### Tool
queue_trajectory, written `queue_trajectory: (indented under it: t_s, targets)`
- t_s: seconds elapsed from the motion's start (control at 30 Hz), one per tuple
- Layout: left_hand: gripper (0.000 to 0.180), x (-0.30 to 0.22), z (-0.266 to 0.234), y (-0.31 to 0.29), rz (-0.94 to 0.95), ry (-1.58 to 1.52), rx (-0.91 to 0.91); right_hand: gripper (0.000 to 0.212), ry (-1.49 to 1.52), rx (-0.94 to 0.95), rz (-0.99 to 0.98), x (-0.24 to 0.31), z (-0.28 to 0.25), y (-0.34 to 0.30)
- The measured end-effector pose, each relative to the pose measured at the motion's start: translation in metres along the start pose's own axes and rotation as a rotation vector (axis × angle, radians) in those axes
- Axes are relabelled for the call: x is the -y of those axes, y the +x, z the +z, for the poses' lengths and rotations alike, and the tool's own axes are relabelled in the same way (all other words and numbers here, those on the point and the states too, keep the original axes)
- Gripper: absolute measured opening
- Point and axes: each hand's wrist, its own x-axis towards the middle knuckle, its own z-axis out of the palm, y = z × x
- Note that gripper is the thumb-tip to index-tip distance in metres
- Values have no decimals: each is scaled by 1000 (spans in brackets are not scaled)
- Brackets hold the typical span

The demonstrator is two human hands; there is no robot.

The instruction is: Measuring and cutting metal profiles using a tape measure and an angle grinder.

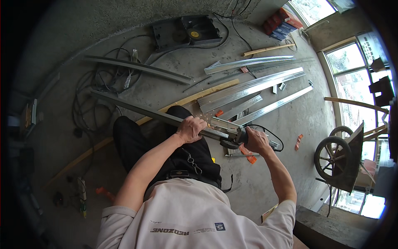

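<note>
My left hand (192, 129) is closed round a long metal channel (143, 109) that lies slantwise across my legs. In my right hand (256, 140) is an angle grinder (239, 134), gripped by its dark body. The grinder's head is at the channel's right end, just right of my left hand. Orange sparks (209, 123) fly up close to my left fingers. The exact contact of the disc with the metal is hard to make out. A black cord (283, 143) loops beside my right hand.
Several shiny metal channels (253, 86) lie ahead on the concrete floor, beside a wooden strip (207, 92). An open black tool case (186, 33) and coiled cables (85, 112) are farther left. A wheelbarrow (352, 162) stands at right. Orange scraps (248, 154) lie near the grinder.
</note>
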Motion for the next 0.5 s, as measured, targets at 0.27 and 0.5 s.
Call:
queue_trajectory:
  t_s: [0.27,0.5]
  targets:
    - [31,2,1,2,14,0,3,39,-32,2,-3,1,-8,-3]
    - [43,23,-19,-5,31,47,77,47,-55,0,53,-24,-6,-22]
